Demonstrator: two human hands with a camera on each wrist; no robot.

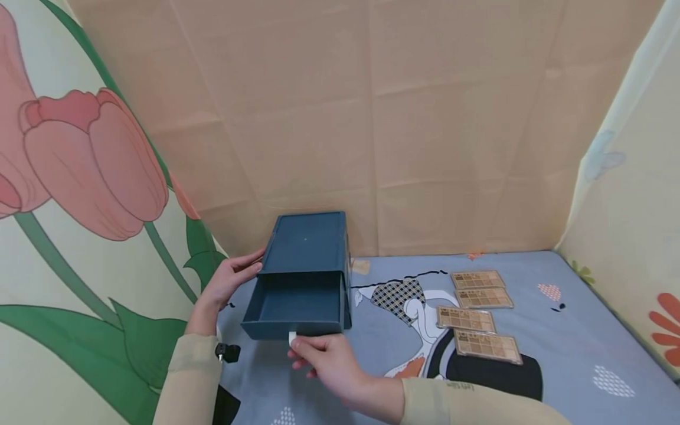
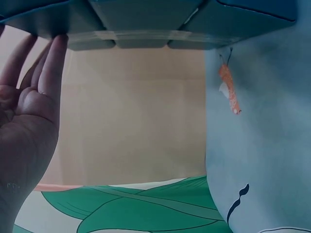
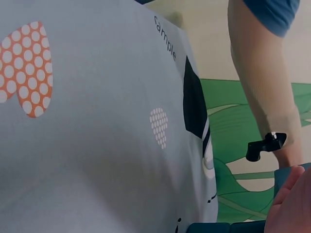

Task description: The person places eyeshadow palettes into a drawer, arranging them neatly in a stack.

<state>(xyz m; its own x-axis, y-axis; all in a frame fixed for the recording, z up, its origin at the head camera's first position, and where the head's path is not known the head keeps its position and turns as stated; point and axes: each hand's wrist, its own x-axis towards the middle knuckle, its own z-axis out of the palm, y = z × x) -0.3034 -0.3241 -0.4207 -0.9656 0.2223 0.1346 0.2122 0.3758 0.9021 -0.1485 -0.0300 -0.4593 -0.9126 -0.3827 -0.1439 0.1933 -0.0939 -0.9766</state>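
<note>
A dark blue drawer box [image 1: 305, 243] stands on the patterned cloth, its drawer [image 1: 297, 304] pulled out toward me. My right hand [image 1: 332, 365] pinches the small white pull tab [image 1: 292, 337] on the drawer front between thumb and fingers. On the box's left side rests my left hand [image 1: 227, 284], fingers extended. The left wrist view shows that hand [image 2: 31, 114] with its fingertips against the blue box [image 2: 141, 24]. In the right wrist view only part of the right hand [image 3: 293, 206] shows, beside a blue edge of the drawer [image 3: 209, 227].
Several clear-lidded makeup palettes [image 1: 489, 345] with tan pans lie to the right on the blue-grey cloth [image 1: 563, 336]. A tan fabric backdrop [image 1: 425, 136] hangs behind the box. A tulip-printed wall panel [image 1: 95, 165] rises close on the left.
</note>
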